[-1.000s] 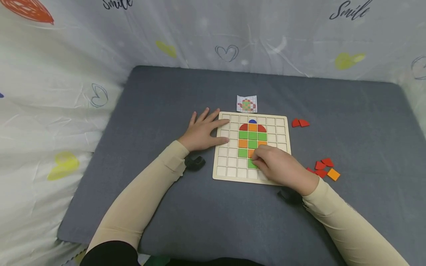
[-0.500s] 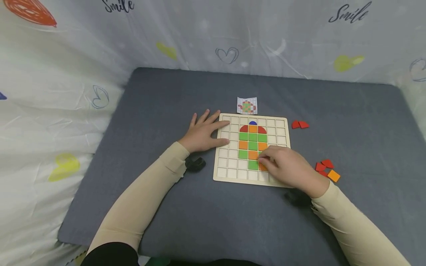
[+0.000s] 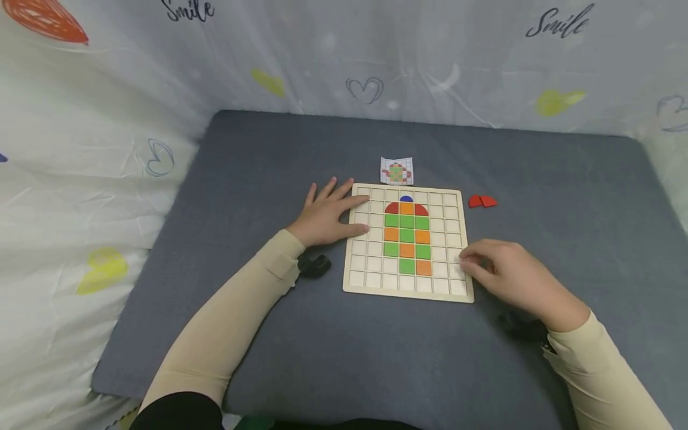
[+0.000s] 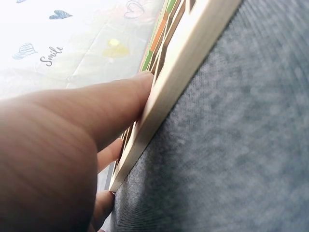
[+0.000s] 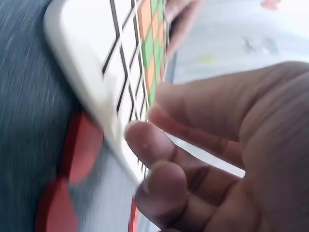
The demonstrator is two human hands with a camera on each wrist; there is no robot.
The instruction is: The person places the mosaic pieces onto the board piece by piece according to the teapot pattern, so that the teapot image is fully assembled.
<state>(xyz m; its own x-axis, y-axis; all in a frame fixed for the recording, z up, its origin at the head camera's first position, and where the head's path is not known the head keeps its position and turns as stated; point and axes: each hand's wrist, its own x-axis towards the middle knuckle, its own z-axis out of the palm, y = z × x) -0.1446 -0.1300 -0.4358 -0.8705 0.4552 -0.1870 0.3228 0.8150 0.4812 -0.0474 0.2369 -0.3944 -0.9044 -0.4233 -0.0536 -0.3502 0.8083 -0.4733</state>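
Observation:
A wooden grid board [image 3: 374, 263] lies on the grey table, with green, orange, red and blue tiles filling its middle columns. My left hand [image 3: 325, 218] rests on the board's left edge, fingers spread; in the left wrist view the thumb [image 4: 120, 99] touches the frame. Over the board's right edge hovers my right hand [image 3: 521, 283], fingers loosely bent, and nothing shows between thumb and fingertips. Beneath it, the right wrist view shows loose red pieces [image 5: 83, 147] beside the board; in the head view the hand hides that spot.
A small printed card [image 3: 396, 171] with a coloured grid picture lies behind the board. Two red pieces [image 3: 482, 201] sit off its upper right corner. Behind the table [image 3: 301, 143] hangs a white patterned curtain [image 3: 322, 54].
My right hand has moved right, off the lower middle of the grid to the board's right edge. An orange tile and a green tile it covered now show fully. The left hand stays put.

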